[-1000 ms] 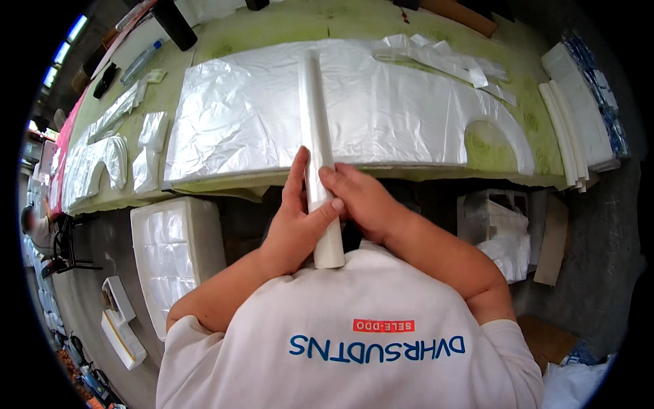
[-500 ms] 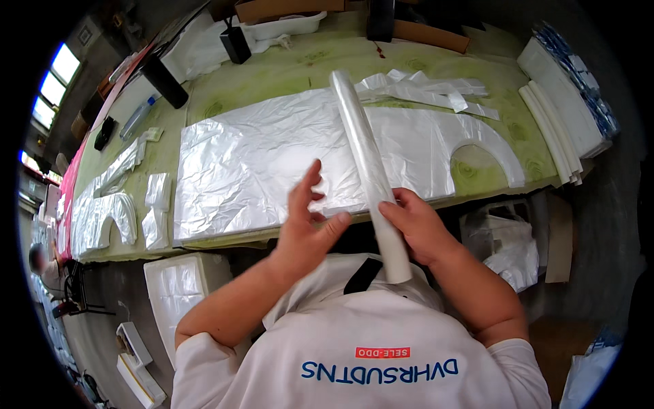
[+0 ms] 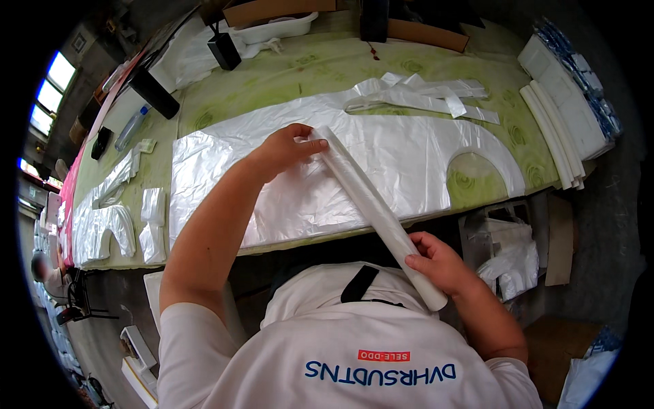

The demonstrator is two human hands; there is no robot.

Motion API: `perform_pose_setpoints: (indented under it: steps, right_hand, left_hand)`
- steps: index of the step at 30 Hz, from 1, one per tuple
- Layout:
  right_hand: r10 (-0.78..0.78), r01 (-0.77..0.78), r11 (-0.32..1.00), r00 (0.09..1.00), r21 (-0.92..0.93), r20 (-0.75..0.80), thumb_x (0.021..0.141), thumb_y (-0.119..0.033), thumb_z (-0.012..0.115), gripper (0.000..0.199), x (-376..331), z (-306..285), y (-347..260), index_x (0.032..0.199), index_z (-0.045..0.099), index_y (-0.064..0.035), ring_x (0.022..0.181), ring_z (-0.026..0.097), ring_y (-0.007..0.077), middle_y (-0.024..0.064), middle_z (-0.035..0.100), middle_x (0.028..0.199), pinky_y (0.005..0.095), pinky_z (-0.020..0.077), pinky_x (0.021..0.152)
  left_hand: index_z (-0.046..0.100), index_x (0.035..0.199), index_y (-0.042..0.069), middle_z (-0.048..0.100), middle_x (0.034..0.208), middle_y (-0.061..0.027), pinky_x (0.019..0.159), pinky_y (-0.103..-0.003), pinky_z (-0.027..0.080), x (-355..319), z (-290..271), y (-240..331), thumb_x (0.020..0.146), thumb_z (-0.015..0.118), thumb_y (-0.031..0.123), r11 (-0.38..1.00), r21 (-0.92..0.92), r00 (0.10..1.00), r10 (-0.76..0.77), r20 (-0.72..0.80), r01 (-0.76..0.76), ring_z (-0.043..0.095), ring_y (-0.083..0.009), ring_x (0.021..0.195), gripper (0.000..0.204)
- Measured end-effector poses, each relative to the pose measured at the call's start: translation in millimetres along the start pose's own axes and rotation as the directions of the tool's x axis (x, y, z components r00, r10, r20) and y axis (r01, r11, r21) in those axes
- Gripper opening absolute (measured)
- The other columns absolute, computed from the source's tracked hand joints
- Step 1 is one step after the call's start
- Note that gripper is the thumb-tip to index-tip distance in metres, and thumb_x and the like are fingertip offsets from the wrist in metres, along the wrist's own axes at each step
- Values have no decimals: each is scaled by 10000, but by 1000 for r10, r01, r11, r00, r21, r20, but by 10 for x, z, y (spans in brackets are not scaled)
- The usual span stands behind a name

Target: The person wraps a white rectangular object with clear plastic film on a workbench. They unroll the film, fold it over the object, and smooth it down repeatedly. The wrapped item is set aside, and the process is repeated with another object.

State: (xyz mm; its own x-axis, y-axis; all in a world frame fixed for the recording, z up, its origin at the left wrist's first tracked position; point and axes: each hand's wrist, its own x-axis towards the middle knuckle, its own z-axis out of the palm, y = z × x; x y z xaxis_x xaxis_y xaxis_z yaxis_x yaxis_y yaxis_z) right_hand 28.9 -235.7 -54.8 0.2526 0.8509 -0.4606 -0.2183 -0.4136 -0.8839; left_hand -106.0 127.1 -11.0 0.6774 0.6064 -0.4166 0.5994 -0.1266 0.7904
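Observation:
A long roll of translucent white plastic film [image 3: 373, 206] slants in front of me, over the table's near edge. My right hand [image 3: 437, 264] is closed round its lower part, with the thumb on top. At the far end, my left hand [image 3: 289, 148] pinches the roll with thumb and fingers; some fingertips are hidden. Beneath the roll, a wide shiny plastic sheet [image 3: 225, 163] lies flat, with a curved cut-out at its right end. Folded plastic strips [image 3: 422, 101] lie just behind it.
A green patterned cloth [image 3: 327, 65] covers the table. Smaller plastic pieces [image 3: 88, 228], a bottle [image 3: 132, 128] and a black cylinder [image 3: 154, 93] are at left. White rolls [image 3: 550, 133] and a stack of packages [image 3: 569, 95] stand at right. A person [image 3: 54, 276] is far left.
My left hand has moved forward from open air to the roll's far end. The roll tilts more to the left, and its near end has shifted right and toward me with my right hand.

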Motion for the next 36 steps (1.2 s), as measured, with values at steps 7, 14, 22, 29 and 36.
perform_pose_setpoints:
  steps: [7, 14, 22, 29, 36]
  right_hand:
    - [-32, 32, 999, 998, 2, 60, 953, -123, 691, 455, 51, -81, -21, 1362, 529, -10, 1064, 610, 142, 80, 641, 1194, 312, 500, 950]
    - [-49, 51, 999, 994, -14, 96, 957, -158, 679, 517, 140, 76, -173, 1400, 456, -9, 1014, 600, 135, 76, 618, 1139, 320, 511, 913]
    - [191, -170, 893, 981, -418, 10, 857, -313, 806, 706, -400, -94, -107, 1408, 481, -12, 1128, 640, 246, 176, 654, 1245, 378, 507, 973]
    - [482, -473, 826, 875, -305, -50, 794, -114, 830, 656, -1743, -923, 752, 1373, 536, -22, 1109, 630, 193, 108, 664, 1224, 350, 507, 965]
    - [391, -406, 903, 912, -137, -125, 775, -11, 807, 671, -1828, -986, 577, 1388, 533, -19, 1130, 606, 177, 75, 646, 1222, 344, 489, 988]
  left_hand:
    - [641, 1322, 66, 668, 1163, -82, 923, -372, 466, 158, -218, 280, 899, 760, 426, 986, 163, 954, -89, 288, 43, 577, -212, 1074, 569]
    - [669, 1020, 63, 572, 828, 0, 623, -261, 387, 399, -315, 146, 926, 686, 211, 967, -227, 990, -92, 108, 115, 491, -104, 722, 177]
    - [677, 1120, 12, 644, 845, -91, 562, -322, 476, 763, -288, -98, 896, 638, 209, 995, 95, 992, 43, -121, -32, 563, -191, 581, 300]
    - [667, 1196, 10, 676, 1136, -178, 854, -435, 569, 829, -316, -1, 888, 592, 245, 742, 664, 985, 169, -43, -98, 689, -322, 985, 395]
    - [508, 1391, 34, 534, 1347, -221, 976, -436, 514, 645, -147, 46, 838, 697, 277, 959, 245, 855, 244, -457, -143, 592, -362, 1173, 633]
